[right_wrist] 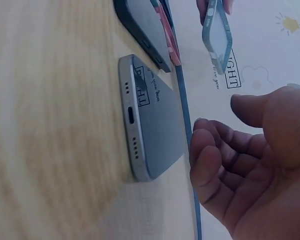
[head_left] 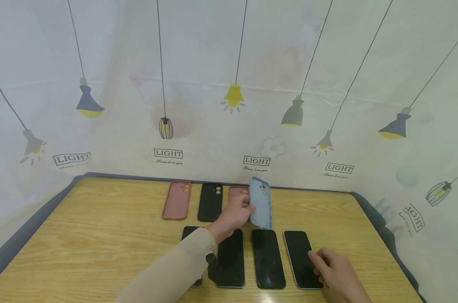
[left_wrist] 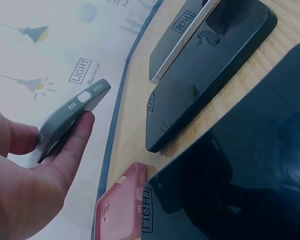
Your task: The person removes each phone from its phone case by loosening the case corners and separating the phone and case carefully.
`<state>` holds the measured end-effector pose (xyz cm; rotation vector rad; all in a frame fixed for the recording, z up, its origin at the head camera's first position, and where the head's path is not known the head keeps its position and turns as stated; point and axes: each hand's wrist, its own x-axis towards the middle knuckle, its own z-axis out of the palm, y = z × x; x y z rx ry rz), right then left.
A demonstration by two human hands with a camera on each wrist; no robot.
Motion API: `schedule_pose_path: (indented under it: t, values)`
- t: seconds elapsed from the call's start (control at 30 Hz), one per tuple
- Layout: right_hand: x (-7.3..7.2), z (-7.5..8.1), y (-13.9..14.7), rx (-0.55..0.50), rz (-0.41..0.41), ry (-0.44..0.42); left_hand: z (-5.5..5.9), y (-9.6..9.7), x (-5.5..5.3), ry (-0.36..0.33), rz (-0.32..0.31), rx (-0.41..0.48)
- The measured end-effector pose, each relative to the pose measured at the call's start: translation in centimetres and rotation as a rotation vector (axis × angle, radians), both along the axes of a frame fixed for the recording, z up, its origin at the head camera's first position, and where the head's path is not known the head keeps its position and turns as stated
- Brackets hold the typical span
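My left hand pinches a light blue phone case by its left edge, holding it raised and tilted. In the left wrist view, thumb and fingers lie on opposite faces of the phone case. Partly behind that hand is a pink phone case. My right hand hovers by the rightmost phone, its fingers loosely bent around nothing. The right wrist view shows a gap between the right hand and the phone, whose charging port faces the camera.
Another pink case and a black case lie along the back of the wooden table. Nearer are a phone, another phone and one partly under the left sleeve. A lamp-printed cloth hangs behind.
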<state>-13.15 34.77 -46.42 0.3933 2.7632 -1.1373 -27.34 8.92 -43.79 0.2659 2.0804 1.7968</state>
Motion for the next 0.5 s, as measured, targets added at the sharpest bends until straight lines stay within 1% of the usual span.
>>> schedule_pose_path:
  t: [0.1,0.2,0.33,0.5]
  values:
    - [-0.6,0.1,-0.2,0.001,-0.006,0.048,-0.3,0.2,-0.2,-0.010,0.005,-0.002]
    - [-1.3,0.2,-0.4,0.001,-0.012,0.086,-0.5,0.4,-0.4,-0.031,0.003,0.032]
    - [-2.1,0.2,-0.7,0.005,-0.011,0.156,-0.7,0.6,-0.6,-0.064,-0.004,0.101]
    - [-2.9,0.1,-0.8,0.049,0.010,0.243,-0.8,0.8,-0.9,-0.069,-0.021,0.130]
